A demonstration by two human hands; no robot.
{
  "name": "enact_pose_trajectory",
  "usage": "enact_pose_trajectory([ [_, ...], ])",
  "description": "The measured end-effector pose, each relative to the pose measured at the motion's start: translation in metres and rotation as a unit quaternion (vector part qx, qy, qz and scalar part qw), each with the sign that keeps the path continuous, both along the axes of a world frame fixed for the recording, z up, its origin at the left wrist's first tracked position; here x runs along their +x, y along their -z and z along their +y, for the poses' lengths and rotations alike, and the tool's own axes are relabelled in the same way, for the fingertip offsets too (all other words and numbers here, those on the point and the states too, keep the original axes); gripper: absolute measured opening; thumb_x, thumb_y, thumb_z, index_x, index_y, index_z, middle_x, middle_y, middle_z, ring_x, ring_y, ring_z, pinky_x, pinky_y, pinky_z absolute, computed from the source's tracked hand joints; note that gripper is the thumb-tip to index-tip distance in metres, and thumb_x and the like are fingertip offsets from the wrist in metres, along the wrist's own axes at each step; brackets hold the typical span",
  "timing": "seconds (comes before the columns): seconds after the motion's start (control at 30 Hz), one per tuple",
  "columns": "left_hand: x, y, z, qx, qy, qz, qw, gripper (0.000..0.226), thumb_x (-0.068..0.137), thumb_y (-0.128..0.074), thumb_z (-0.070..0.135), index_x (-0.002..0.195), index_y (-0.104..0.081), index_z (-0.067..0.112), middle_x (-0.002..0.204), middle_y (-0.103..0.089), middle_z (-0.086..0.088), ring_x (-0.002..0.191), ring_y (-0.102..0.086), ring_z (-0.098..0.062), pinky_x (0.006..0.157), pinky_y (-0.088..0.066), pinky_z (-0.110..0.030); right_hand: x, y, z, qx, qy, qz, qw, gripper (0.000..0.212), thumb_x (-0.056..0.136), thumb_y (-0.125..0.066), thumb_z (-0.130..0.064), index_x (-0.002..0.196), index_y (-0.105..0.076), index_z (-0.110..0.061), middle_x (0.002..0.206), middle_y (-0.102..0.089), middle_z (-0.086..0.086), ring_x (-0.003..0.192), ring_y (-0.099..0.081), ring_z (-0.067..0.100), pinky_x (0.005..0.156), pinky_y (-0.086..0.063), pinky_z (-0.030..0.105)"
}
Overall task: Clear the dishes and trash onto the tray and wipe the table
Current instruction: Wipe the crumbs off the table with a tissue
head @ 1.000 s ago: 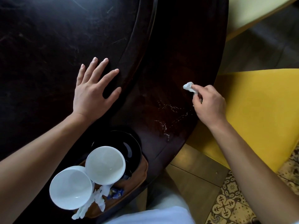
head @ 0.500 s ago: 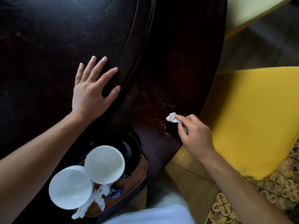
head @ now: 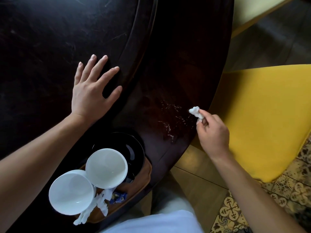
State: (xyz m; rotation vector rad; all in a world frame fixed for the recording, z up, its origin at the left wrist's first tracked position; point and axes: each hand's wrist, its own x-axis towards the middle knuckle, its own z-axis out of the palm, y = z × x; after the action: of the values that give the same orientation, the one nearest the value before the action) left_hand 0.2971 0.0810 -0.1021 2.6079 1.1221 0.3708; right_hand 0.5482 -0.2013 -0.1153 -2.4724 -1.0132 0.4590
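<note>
My right hand (head: 212,132) pinches a small crumpled white tissue (head: 195,111) at the dark round table's (head: 185,56) right edge, beside white smears (head: 170,118) on the wood. My left hand (head: 91,91) lies flat and open on the raised inner disc of the table. At the near edge a brown wooden tray (head: 146,174) holds two white bowls (head: 106,168) (head: 71,193), a black plate (head: 134,148), crumpled white tissue (head: 90,211) and a blue wrapper (head: 118,196).
A yellow chair seat (head: 262,115) stands right of the table, close to my right hand. A second pale chair (head: 252,9) is at the top right. Patterned floor tiles (head: 235,207) lie below. My white shirt (head: 151,222) shows at the bottom.
My right hand swept the tissue from the table's right edge down toward me across the smears, then back out to the right. My left hand stayed flat in place.
</note>
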Motion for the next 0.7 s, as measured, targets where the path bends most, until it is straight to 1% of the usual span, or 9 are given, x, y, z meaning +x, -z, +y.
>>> enact_pose_trajectory([
  [0.13,0.001,-0.001,0.0,-0.001,0.001,-0.001,1.0,0.052,0.102,-0.06,0.045,0.149,-0.056,0.025,0.167,-0.036,-0.004,0.159,-0.023,-0.028,0.128,-0.014,-0.056,-0.036,-0.001,0.001,0.004,-0.019,0.029,0.999,0.039,0.092,-0.068,-0.014,0.131,-0.067,-0.016,0.093,-0.061,-0.004,0.072,-0.053,0.009,0.062,-0.044,0.025],
  [0.23,0.001,-0.001,0.0,-0.005,-0.002,0.002,1.0,0.052,0.101,-0.06,0.045,0.149,-0.056,0.026,0.168,-0.036,-0.003,0.159,-0.022,-0.028,0.129,-0.013,-0.056,-0.06,-0.005,0.008,0.016,-0.023,0.052,0.998,0.037,0.093,-0.068,-0.014,0.129,-0.068,-0.018,0.095,-0.064,-0.004,0.074,-0.058,0.01,0.064,-0.046,0.024],
  [0.33,0.001,-0.001,0.0,-0.003,-0.003,0.001,1.0,0.052,0.101,-0.061,0.045,0.149,-0.056,0.025,0.167,-0.036,-0.004,0.159,-0.023,-0.028,0.128,-0.014,-0.057,-0.077,-0.006,0.018,0.028,-0.034,0.07,0.997,0.035,0.094,-0.068,-0.015,0.129,-0.068,-0.019,0.097,-0.065,-0.007,0.076,-0.057,0.003,0.065,-0.047,0.017],
  [0.43,0.001,-0.001,-0.001,-0.004,-0.001,0.001,1.0,0.052,0.101,-0.061,0.045,0.149,-0.056,0.025,0.168,-0.036,-0.004,0.159,-0.022,-0.028,0.128,-0.014,-0.057,-0.08,-0.012,0.025,0.054,-0.031,0.093,0.994,0.033,0.094,-0.068,-0.014,0.127,-0.069,-0.018,0.094,-0.062,-0.009,0.072,-0.056,0.002,0.062,-0.048,0.017],
  [0.53,0.0,-0.001,0.0,-0.005,-0.001,-0.001,1.0,0.052,0.101,-0.061,0.045,0.149,-0.056,0.025,0.167,-0.036,-0.004,0.159,-0.022,-0.028,0.128,-0.014,-0.057,-0.06,-0.018,0.032,0.086,0.017,0.079,0.993,0.031,0.092,-0.069,-0.011,0.122,-0.074,-0.017,0.082,-0.056,-0.01,0.059,-0.047,0.004,0.056,-0.038,0.018],
  [0.6,0.0,0.0,0.0,-0.004,-0.002,-0.001,1.0,0.052,0.101,-0.061,0.045,0.149,-0.056,0.025,0.167,-0.036,-0.004,0.159,-0.022,-0.028,0.129,-0.013,-0.056,-0.035,-0.019,0.033,0.096,0.079,0.061,0.99,0.029,0.091,-0.07,-0.012,0.119,-0.075,-0.018,0.079,-0.06,-0.008,0.06,-0.05,0.007,0.058,-0.04,0.018],
  [0.63,0.0,0.0,0.0,-0.004,-0.003,-0.001,1.0,0.052,0.101,-0.061,0.045,0.149,-0.056,0.025,0.167,-0.036,-0.004,0.159,-0.022,-0.028,0.129,-0.013,-0.056,-0.022,-0.019,0.032,0.094,0.114,0.061,0.987,0.028,0.091,-0.07,-0.013,0.118,-0.076,-0.018,0.08,-0.064,-0.006,0.062,-0.053,0.005,0.06,-0.041,0.016],
  [0.7,0.0,0.0,0.0,-0.003,-0.002,0.0,1.0,0.052,0.102,-0.06,0.046,0.149,-0.056,0.025,0.167,-0.036,-0.004,0.159,-0.022,-0.028,0.129,-0.013,-0.055,-0.003,-0.021,0.023,0.082,0.177,0.085,0.977,0.025,0.092,-0.069,-0.016,0.116,-0.076,-0.019,0.08,-0.068,-0.009,0.066,-0.057,0.0,0.064,-0.043,0.012],
])
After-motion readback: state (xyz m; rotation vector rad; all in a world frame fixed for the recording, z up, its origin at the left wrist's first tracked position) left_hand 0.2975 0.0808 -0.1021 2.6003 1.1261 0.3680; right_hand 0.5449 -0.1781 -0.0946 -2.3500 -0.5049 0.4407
